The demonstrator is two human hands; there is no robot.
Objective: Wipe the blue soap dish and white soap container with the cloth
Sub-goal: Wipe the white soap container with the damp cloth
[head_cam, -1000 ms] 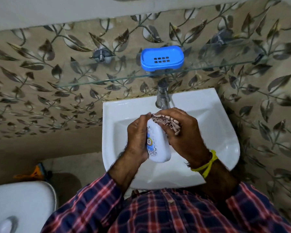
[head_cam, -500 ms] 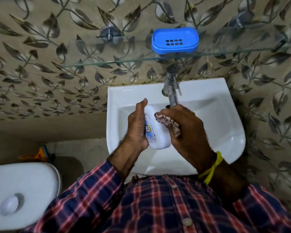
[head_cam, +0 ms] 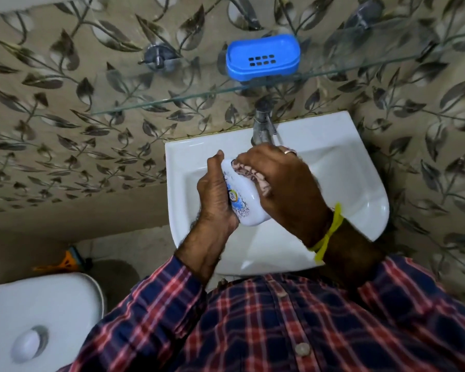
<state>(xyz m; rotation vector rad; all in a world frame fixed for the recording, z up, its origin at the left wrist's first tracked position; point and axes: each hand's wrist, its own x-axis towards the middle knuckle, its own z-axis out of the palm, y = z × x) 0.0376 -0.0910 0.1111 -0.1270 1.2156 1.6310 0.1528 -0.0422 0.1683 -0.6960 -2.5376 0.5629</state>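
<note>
We find only one printed surface, a blue, yellow and white label on the front of the white soap container (head_cam: 246, 202), held over the basin. On it we make out a small yellow patch with dark characters, but they are too blurred and too small for us to read. We see no other writing, number or sign.
</note>
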